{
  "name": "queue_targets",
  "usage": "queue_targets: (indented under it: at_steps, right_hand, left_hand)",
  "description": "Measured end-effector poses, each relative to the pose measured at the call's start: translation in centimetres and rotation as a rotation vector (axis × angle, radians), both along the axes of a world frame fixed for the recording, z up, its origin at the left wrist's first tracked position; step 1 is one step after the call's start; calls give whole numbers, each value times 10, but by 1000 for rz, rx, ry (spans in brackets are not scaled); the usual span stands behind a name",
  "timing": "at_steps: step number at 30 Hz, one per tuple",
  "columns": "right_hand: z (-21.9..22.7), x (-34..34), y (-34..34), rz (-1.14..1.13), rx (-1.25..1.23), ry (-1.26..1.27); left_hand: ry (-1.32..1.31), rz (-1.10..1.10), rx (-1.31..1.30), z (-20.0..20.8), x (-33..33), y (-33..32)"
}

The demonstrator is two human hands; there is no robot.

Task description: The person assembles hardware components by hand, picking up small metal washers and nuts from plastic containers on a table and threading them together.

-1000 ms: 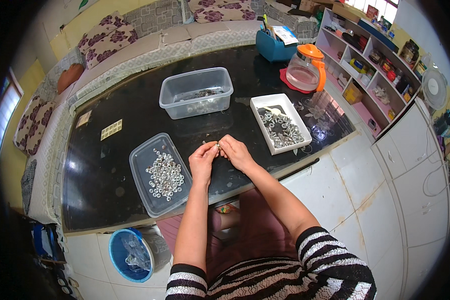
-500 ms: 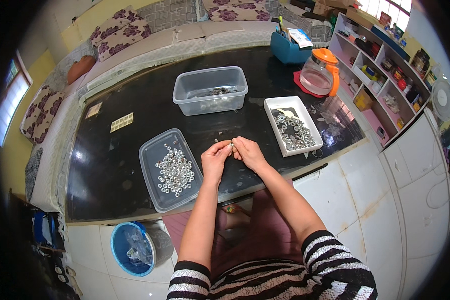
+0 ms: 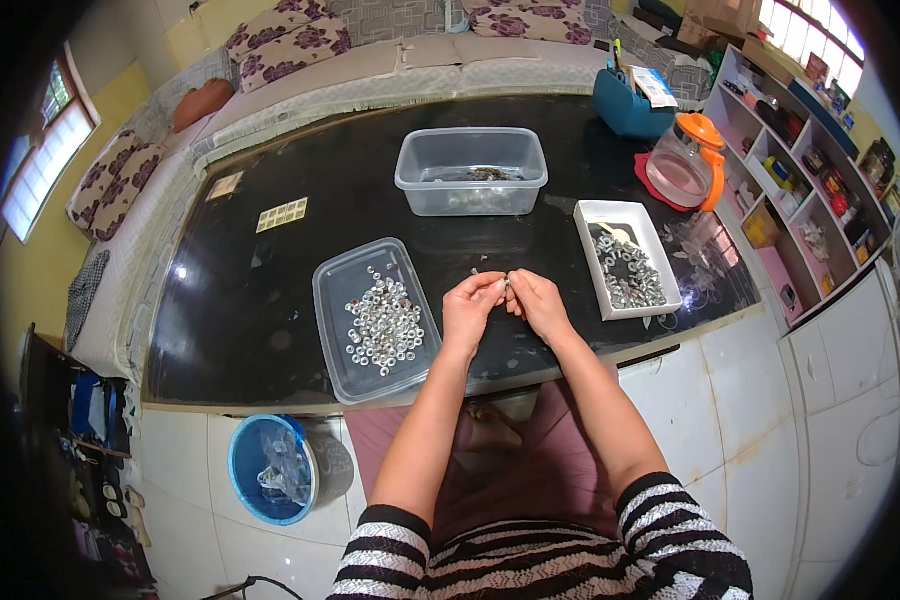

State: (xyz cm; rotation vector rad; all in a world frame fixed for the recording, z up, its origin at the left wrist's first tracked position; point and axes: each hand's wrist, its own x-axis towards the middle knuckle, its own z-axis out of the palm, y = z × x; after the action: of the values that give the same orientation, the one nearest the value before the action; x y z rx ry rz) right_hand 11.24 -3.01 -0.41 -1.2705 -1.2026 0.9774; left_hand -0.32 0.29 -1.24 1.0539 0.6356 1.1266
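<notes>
My left hand (image 3: pixel 472 312) and my right hand (image 3: pixel 536 302) meet above the near part of the black table. Their fingertips pinch a small silvery metal piece (image 3: pixel 508 281), mostly hidden by the fingers, so its exact kind does not show. Beside my left hand lies a shallow clear plastic lid (image 3: pixel 336 362) bearing a heap of small silver ring-shaped pieces (image 3: pixel 385 325). To the right of my right hand, a white box (image 3: pixel 587 236) holds many small metal parts (image 3: pixel 635 285) and a pale scoop-like piece.
Farther back on the black table (image 3: pixel 240 330) stands a clear plastic tub (image 3: pixel 470 200) with dark bits inside. An orange-lidded jug (image 3: pixel 678 178) and a teal holder (image 3: pixel 630 112) occupy the far right. A blue-rimmed bin (image 3: pixel 245 480) is on the floor, left of my legs.
The whole scene has shifted right and slightly up in the picture as the view turned left. My hands stay together, fingertips still pinching the small metal piece.
</notes>
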Motion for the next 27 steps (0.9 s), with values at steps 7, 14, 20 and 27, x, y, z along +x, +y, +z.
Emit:
queue_targets:
  at_steps: [7, 14, 20, 27]
  right_hand:
    - [-5, 1, 3, -11, 47, 65]
    - [-1, 1, 2, 19, 91, 109]
    - [-2, 4, 1, 28, 63, 104]
    - [0, 2, 1, 11, 75, 109]
  left_hand:
    - [23, 20, 6, 1, -2, 0]
    - [6, 39, -4, 3, 0, 0]
    - [19, 49, 5, 4, -1, -1]
    - [12, 44, 30, 1, -1, -1]
